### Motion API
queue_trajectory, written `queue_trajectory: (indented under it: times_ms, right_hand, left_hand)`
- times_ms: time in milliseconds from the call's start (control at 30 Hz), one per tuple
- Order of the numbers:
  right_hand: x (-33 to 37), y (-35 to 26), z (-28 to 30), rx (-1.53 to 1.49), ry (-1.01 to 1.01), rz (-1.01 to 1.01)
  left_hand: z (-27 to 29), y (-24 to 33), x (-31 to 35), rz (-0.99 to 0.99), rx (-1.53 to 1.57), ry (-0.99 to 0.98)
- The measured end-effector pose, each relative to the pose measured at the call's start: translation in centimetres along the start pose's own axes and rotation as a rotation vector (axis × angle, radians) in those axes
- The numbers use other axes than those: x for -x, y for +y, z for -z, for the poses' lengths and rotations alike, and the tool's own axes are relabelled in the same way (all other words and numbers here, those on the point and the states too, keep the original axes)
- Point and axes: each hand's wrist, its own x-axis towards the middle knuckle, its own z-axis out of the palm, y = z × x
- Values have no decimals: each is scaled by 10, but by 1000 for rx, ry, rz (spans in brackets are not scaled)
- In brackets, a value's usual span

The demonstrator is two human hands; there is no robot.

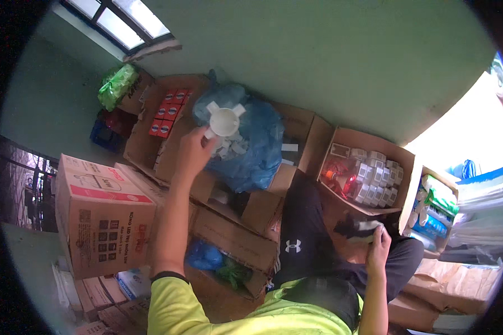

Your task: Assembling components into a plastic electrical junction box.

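Observation:
My left hand (197, 149) is closed on a white round plastic junction box (224, 122) with short pipe spouts around its rim, gripping it by the near spout. It is held above an open blue plastic bag (262, 153). Inside that bag lie several white plastic fittings (232, 148). By my right knee, my right hand (378, 248) pinches a small white piece (368, 225), too blurred to name its kind. My dark trousers (313, 245) lie beneath and beside it.
Small white boxes (374, 177) and an orange-capped bottle (336, 176) fill a carton at the right. Red-and-white boxes (169, 111) stand in a carton behind my left hand. A large carton (103, 218) stands at the left, and blue and green bags (205, 255) sit in a lower carton.

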Motion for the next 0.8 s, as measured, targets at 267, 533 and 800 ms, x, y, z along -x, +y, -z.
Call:
queue_trajectory:
  times_ms: [267,533,800]
  right_hand:
    - [9,-47,26,-1036,-297,-97]
    - [38,-30,48,-653,-11,-133]
    - [40,-29,44,-438,62,-160]
  left_hand:
    - [-22,104,101,-231,483,-47]
    - [-41,181,130,-284,533,-249]
    - [-50,219,146,-415,461,-282]
